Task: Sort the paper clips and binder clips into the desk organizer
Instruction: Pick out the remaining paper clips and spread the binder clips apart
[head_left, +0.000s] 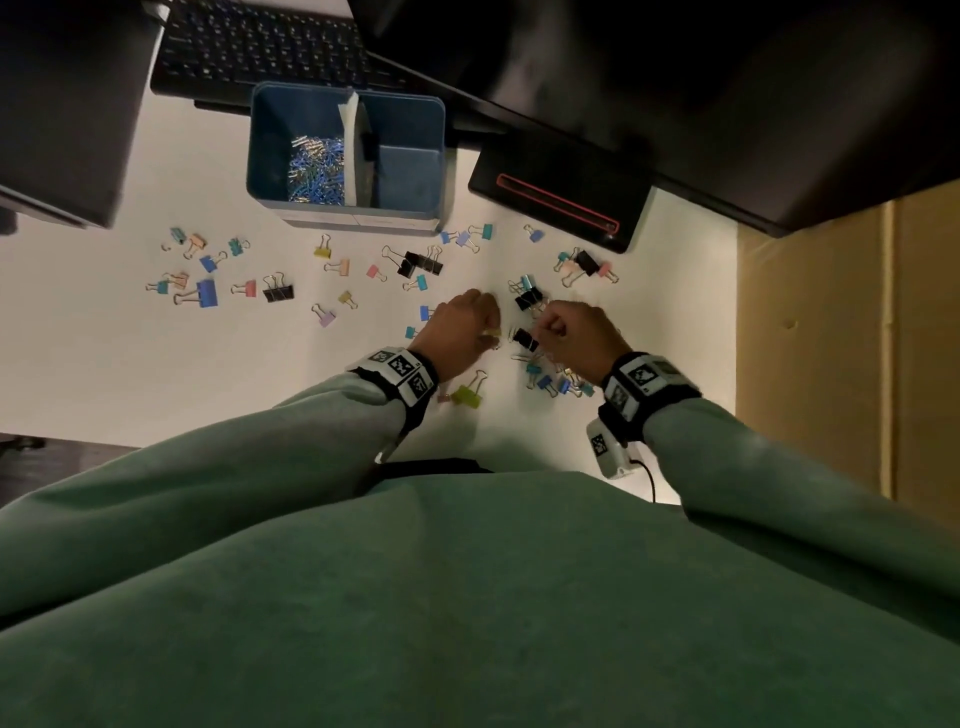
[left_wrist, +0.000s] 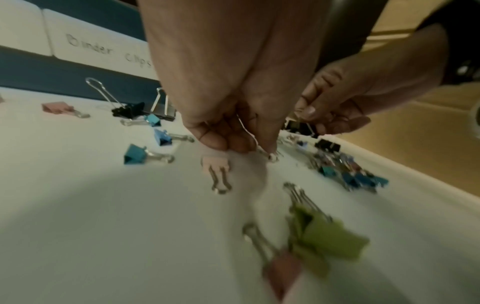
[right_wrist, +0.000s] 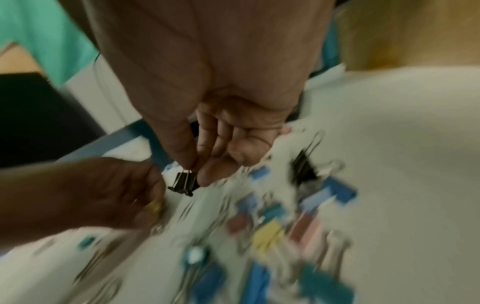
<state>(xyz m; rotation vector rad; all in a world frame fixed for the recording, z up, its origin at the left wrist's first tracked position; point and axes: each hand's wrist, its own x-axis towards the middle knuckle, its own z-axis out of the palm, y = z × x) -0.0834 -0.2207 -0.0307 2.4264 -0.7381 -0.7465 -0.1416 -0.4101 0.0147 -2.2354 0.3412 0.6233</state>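
Far left: scattered binder clips (head_left: 208, 292) on white desk (head_left: 78, 364). Far centre: blue organizer (head_left: 345, 156), paper clips (head_left: 317, 169) in left compartment, right compartment looks bare. Near centre: left hand (head_left: 465, 327), fingers curled, pinching small yellowish clip (head_left: 492, 332) by wire handle. Green clip (head_left: 466, 396) just near of left wrist. Right: right hand (head_left: 576, 338), thumb and forefinger pinching black clip (right_wrist: 184, 182) by handles. More clips piled beneath right hand.

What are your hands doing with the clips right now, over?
Left hand pinching a small clip's wire. Right hand pinching black binder clip. Organizer binder side looks empty. Clips scattered, nothing blocking.
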